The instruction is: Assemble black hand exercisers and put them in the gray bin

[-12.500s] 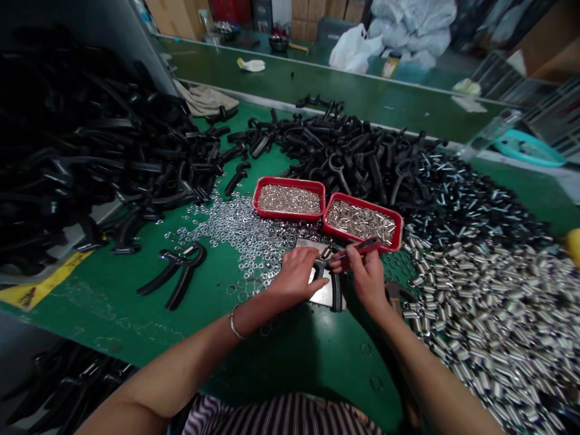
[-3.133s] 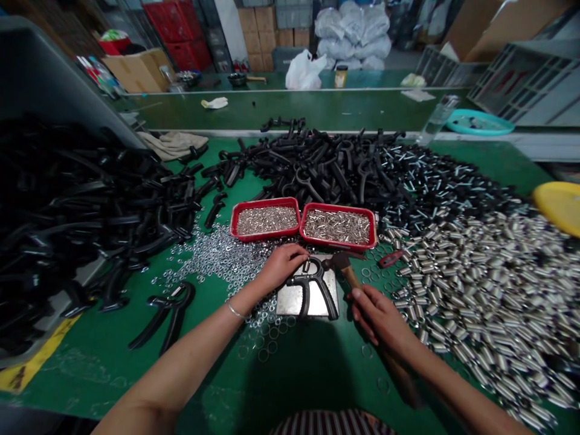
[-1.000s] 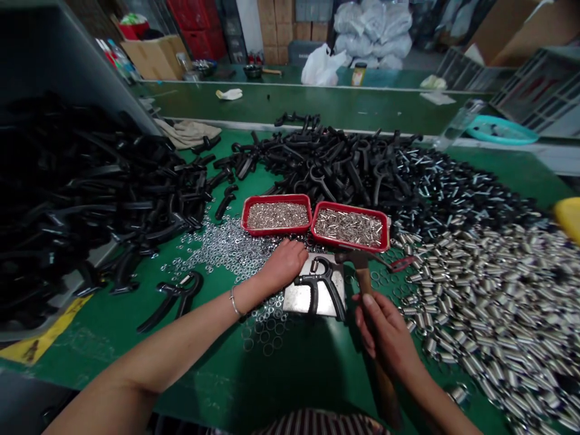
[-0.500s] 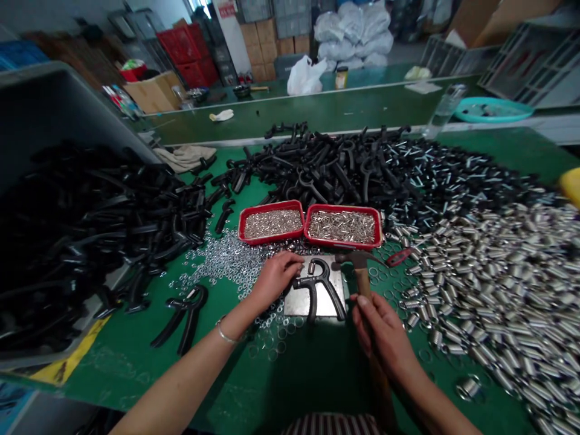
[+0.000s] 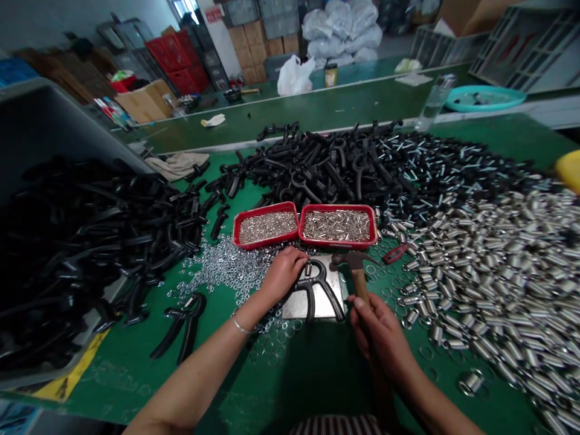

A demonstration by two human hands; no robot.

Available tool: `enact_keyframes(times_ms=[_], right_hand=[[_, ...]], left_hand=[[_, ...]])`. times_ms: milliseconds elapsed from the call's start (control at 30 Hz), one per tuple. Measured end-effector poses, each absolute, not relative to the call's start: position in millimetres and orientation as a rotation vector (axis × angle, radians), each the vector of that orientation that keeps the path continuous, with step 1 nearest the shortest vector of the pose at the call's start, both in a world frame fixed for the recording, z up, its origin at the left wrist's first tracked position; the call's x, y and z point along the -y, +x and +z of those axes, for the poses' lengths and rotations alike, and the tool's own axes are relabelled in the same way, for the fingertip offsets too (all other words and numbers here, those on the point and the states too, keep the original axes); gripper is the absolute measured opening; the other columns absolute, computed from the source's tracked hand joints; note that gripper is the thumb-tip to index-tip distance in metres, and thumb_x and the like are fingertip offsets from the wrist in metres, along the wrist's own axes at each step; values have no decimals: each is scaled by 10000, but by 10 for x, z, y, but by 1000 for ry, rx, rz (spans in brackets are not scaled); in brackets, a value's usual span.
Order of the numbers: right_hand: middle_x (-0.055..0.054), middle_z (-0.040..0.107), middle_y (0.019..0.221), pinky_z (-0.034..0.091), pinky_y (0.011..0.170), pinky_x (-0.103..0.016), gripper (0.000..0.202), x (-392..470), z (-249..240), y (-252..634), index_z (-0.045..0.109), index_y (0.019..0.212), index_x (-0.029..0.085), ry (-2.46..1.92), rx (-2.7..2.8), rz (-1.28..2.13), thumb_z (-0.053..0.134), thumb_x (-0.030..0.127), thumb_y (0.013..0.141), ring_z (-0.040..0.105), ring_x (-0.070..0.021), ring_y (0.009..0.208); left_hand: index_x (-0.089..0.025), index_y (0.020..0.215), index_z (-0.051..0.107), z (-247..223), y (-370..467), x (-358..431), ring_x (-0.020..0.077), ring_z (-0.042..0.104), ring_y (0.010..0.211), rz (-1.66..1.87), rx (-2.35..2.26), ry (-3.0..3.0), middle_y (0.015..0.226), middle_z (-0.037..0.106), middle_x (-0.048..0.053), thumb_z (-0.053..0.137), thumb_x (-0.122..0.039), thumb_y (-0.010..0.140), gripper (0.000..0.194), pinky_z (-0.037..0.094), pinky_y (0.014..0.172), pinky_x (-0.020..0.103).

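A black hand grip strengthener [image 5: 335, 294] with a small coil spring at its top lies on a metal plate [image 5: 294, 311]. My left hand [image 5: 284, 272] is at the plate's upper left, fingers pinched together beside the spring; what is between the fingertips is too small to tell. In my right hand [image 5: 378, 323] is a hammer [image 5: 360, 281], gripped by its wooden handle, its head just over the plate's right edge. Another hand grip strengthener [image 5: 188, 326] lies on the green table to the left.
Two red trays [image 5: 338, 244] of small metal pins stand behind the plate. Loose nuts [image 5: 222, 266] spread left; a heap of springs [image 5: 498, 272] covers the right. Black handles [image 5: 317, 163] pile up behind, and more fill a grey crate [image 5: 90, 115]. A red-handled tool [image 5: 395, 254] lies near the springs.
My left hand has shifted slightly right and up, closer to the spring of the hand grip strengthener. The hammer stays in my right hand, nearly still. The whole view has tilted a little.
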State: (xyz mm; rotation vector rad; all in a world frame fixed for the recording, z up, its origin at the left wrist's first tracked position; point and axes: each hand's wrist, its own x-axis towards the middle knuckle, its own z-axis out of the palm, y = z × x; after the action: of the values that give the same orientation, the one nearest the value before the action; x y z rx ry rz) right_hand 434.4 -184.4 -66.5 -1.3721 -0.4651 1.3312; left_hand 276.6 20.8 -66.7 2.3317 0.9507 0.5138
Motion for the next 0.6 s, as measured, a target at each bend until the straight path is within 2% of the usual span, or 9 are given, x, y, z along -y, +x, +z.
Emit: enact_keyframes(times_ms=[367,600], right_hand=[[85,514,615,297,269,-158,321,1828,-691,4307,509,927,223,-1378,476,1356,583,536,917,333,-40,323],[82,520,636,309,272,-156,319,1856,-731,4304,518,957,223,-1376,504,1354,576,534,921,349,-42,334]], left_hand=[[-176,963,716,-614,2796,-176,197,637,913,522,-988,2381,942,672,58,576,-217,949,147,508,870,344],[-140,984,683,-626,2827,-104,236,587,926,415,-923,2795,940,646,97,507,-204,980,188,472,874,396]])
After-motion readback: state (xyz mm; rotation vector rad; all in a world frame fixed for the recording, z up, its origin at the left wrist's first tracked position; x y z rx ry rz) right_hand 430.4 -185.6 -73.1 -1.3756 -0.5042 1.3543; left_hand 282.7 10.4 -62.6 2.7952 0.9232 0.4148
